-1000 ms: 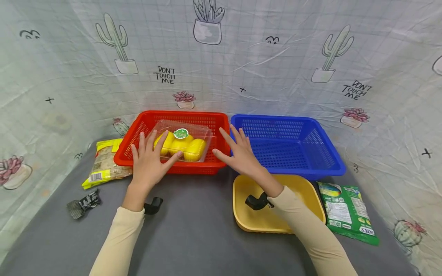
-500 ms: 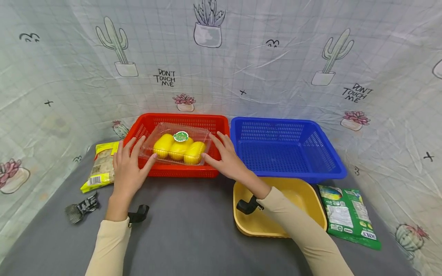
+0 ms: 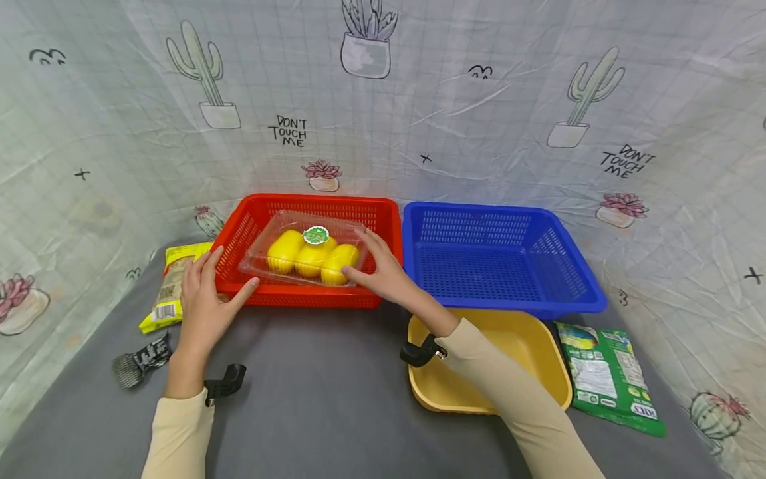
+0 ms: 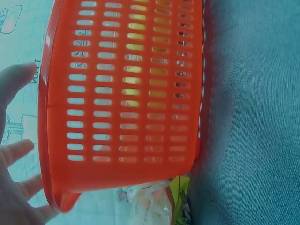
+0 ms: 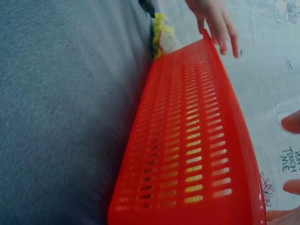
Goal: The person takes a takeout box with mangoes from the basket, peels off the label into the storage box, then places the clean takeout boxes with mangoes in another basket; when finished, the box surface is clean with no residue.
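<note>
A clear plastic box point(image 3: 257, 259) holding three yellow oval fruits point(image 3: 312, 259) and a green round label lies in the red basket point(image 3: 311, 297), tilted slightly. My left hand point(image 3: 206, 299) is at the basket's front left corner, fingers spread, thumb apart, holding nothing. In the left wrist view its fingers are beside the basket's rim point(image 4: 44, 108). My right hand point(image 3: 385, 274) reaches over the basket's right part, fingers extended at the box's right end and thumb near its front corner. Whether it touches the box I cannot tell.
A blue basket point(image 3: 574, 299) stands right of the red one, with a yellow tray point(image 3: 431, 403) in front. A green packet point(image 3: 616, 379) lies at the right. A yellow-edged bag point(image 3: 170, 293) and a black-wrapped item point(image 3: 142, 360) lie left. A printed curtain point(image 3: 383, 133) hangs behind.
My left hand has drawn left and back, from over the box to the basket's corner. My right hand has shifted left and slightly down to the box's right end. The box has hardly moved.
</note>
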{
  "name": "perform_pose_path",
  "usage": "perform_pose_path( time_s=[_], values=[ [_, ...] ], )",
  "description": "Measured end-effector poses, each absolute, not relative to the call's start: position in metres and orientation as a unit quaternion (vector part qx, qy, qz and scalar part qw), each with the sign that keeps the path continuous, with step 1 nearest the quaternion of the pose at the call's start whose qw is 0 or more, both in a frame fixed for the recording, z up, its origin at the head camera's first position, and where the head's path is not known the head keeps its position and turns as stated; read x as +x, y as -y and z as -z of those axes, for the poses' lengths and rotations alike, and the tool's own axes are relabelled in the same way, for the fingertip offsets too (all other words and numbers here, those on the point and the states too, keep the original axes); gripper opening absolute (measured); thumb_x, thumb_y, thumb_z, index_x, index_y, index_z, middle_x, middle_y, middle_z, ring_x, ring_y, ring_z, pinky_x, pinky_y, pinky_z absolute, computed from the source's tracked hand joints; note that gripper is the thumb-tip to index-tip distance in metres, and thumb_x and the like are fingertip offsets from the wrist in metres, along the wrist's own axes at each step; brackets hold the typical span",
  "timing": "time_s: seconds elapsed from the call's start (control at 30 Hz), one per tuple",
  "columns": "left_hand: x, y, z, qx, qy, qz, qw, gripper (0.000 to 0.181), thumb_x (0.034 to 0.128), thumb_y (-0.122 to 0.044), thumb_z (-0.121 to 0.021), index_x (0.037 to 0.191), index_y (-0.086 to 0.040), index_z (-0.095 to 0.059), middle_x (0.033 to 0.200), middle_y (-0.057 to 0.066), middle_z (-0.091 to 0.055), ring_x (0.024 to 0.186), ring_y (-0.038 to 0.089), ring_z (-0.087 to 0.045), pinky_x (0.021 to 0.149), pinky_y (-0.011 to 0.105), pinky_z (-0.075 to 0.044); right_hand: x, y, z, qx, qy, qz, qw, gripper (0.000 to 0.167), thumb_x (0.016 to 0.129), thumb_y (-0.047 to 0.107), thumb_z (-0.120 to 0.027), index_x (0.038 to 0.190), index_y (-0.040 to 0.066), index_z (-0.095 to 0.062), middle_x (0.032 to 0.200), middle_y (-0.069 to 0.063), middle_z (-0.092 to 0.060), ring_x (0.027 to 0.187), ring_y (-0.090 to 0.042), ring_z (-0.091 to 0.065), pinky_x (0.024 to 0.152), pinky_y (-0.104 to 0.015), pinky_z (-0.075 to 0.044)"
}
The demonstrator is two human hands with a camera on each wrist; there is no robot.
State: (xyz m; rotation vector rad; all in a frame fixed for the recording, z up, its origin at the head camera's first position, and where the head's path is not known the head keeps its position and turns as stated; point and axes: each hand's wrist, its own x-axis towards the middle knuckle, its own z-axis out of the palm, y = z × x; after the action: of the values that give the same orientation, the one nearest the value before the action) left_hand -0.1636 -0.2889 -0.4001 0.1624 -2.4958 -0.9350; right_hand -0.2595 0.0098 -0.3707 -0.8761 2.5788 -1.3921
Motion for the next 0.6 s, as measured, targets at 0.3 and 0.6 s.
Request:
perform_pose_path(
  time_s=[0.3,0.6],
  values=[
    [-0.167,0.296,0.407,0.102,0.909,0.356,0.193,0.093,0.0862,-0.048,-0.069,0.156,-0.01,-0.02,0.156,0.022,-0.014,0.144,0.041,-0.009,0.109,0.071,-0.018,-0.271,0.0,0.372,-0.272,-0.834,0.473,0.077,0.069,0.092,0.022,-0.064,0.153,0.011,-0.032,0.161,-0.017,-0.017,0.148,-0.032,-0.016,0.114,-0.06,-0.023],
    [-0.167,0.303,0.409,0.14,0.908,0.369,0.143,0.1,0.0863,-0.057,-0.064,0.157,-0.01,-0.011,0.156,0.025,-0.015,0.139,0.046,-0.021,0.104,0.071,-0.027,-0.285,0.007,0.374,-0.191,-0.832,0.507,0.119,0.064,0.092,0.021,-0.063,0.15,0.013,-0.038,0.16,-0.011,-0.023,0.147,-0.03,-0.022,0.115,-0.054,-0.027]
  ],
)
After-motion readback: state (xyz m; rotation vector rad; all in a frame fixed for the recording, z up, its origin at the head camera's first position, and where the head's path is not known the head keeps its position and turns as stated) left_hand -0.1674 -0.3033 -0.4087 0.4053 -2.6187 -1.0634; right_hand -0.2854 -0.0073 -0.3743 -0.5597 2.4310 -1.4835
